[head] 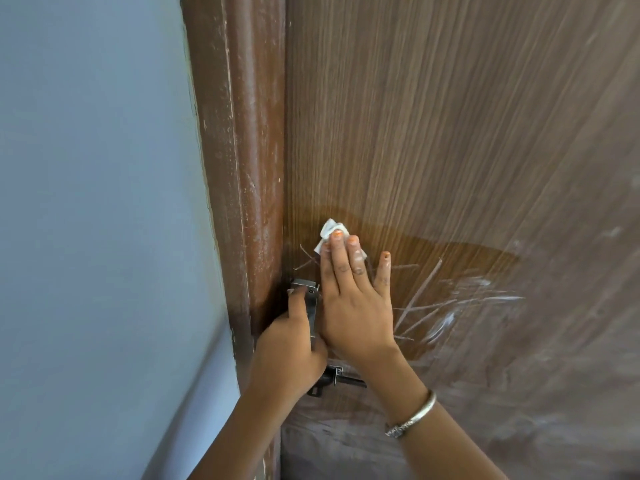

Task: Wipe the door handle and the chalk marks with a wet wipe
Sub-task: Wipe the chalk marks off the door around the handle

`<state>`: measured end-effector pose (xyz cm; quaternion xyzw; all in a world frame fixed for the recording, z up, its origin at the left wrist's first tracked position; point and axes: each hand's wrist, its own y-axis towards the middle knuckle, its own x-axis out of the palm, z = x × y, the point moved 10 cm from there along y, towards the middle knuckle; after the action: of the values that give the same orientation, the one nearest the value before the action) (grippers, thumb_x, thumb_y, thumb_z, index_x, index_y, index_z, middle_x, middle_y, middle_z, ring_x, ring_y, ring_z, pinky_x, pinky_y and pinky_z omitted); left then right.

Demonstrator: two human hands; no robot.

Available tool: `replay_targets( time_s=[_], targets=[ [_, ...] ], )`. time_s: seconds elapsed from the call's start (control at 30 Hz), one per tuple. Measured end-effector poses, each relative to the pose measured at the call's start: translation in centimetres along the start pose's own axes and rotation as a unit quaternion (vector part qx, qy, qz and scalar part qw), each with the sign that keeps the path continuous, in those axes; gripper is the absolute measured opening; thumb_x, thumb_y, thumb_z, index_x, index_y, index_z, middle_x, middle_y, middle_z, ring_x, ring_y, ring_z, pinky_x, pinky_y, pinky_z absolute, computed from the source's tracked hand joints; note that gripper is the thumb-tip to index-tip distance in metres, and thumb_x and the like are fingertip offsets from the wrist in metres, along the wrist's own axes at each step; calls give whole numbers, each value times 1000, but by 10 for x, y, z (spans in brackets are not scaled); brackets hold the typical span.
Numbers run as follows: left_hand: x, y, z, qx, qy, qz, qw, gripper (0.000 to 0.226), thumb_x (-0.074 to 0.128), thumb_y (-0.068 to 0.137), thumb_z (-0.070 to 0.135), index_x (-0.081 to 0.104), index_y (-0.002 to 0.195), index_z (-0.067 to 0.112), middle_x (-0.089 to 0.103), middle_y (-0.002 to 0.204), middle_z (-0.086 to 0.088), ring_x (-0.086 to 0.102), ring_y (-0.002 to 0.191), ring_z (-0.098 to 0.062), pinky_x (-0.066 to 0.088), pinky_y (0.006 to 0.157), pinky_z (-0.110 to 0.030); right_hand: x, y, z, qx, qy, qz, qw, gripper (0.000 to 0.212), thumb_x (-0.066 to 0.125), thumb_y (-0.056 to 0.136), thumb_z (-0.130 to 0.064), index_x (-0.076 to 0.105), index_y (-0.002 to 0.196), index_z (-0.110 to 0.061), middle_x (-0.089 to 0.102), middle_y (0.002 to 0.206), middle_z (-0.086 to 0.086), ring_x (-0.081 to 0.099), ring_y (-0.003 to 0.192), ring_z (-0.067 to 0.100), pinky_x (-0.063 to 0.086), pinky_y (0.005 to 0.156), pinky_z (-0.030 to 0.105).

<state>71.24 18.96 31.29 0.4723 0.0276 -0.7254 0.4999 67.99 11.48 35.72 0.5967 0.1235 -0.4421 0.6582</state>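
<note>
Brown door (pixel 450 133) has chalk marks (pixel 460 299). Right hand (pixel 356 306) presses the wet wipe (pixel 330 228) flat; left hand (pixel 287 355) grips the door handle (pixel 310 303). Rub hard toward the white lines.

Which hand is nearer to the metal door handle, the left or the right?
Left. The left hand is wrapped around the door handle. The right hand lies flat on the door just beside the handle, pressing the wet wipe with its fingertips.

Pale blue wall (pixel 97 202), brown door frame (pixel 242 150), dark latch bolt (pixel 341 377).
</note>
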Motion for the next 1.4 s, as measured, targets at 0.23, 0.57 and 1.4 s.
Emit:
replay_targets(
  time_s=[0.23, 0.57, 1.4],
  targets=[
    [6, -8, 2, 16, 26, -22, 999, 74, 66, 80, 30, 26, 140, 16, 65, 92, 1, 53, 59, -10, 40, 54, -14, -6, -33, 72, 162, 24, 26, 986, 65, 41, 90, -32, 21, 146, -5, 10, 154, 16, 3, 142, 30, -6, 109, 61],
    [-3, -20, -1, 15, 21, 13, 1000, 59, 75, 70, 17, 51, 123, 6, 62, 120, -13, 68, 86, -27, 56, 64, -32, -14, -30, 64, 152, 28, 14, 988, 74, 30, 92, -50, 17, 145, 1, 7, 153, 20, -2, 140, 34, -6, 110, 58],
    [0, -12, 5, 56, 54, -19, 997, 27, 79, 66, 15, 65, 89, 11, 66, 91, -6, 64, 59, -19, 41, 49, -17, -10, -58, 93, 211, 34, 1, 977, 85, 22, 90, -63, 14, 145, 1, 5, 152, 18, -1, 142, 29, -6, 112, 55]
  ],
)
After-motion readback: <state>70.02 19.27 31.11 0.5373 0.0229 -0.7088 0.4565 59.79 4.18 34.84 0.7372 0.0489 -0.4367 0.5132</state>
